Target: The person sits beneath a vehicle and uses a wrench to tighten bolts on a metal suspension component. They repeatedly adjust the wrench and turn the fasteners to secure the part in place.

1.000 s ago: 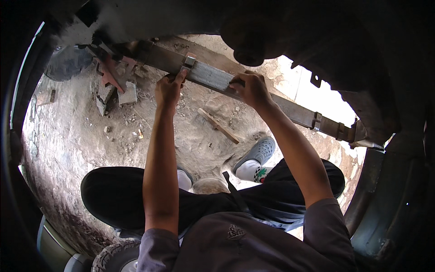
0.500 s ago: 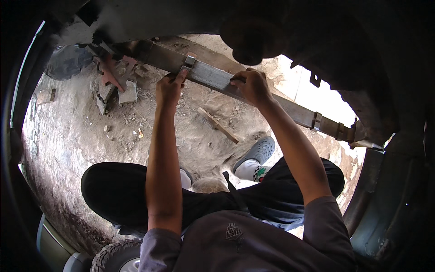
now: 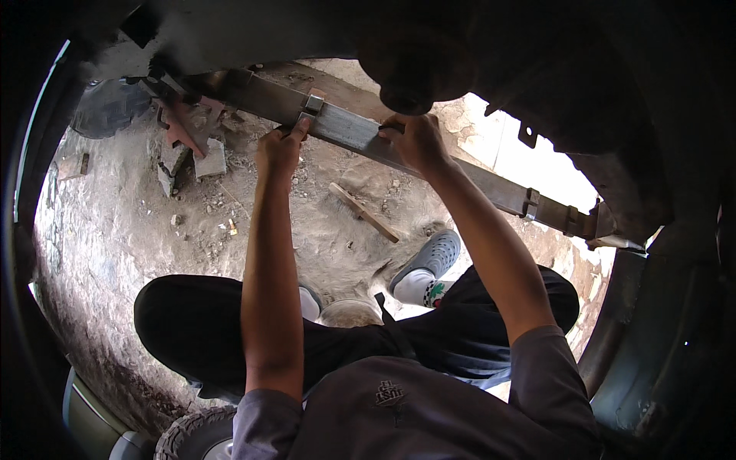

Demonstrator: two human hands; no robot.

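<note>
A long leaf spring slants across the upper part of the head view, from upper left down to the right. My left hand is closed on its near edge, the thumb pressed to a shiny metal clamp that wraps the spring. To the right of this clamp lies a pale, scuffed metal stretch. At its right end my right hand is closed in a pinch, with a small dark piece at the fingertips. What that piece is I cannot make out.
Dark vehicle underbody parts hang close overhead, including a rounded one. A second clamp sits farther right on the spring. On the dirt floor lie a wooden stick and broken blocks beside a reddish metal stand. A tire shows lower left.
The scene has shifted slightly leftward in the picture. Both hands keep nearly the same places on the leaf spring, with the right fingers moved very little.
</note>
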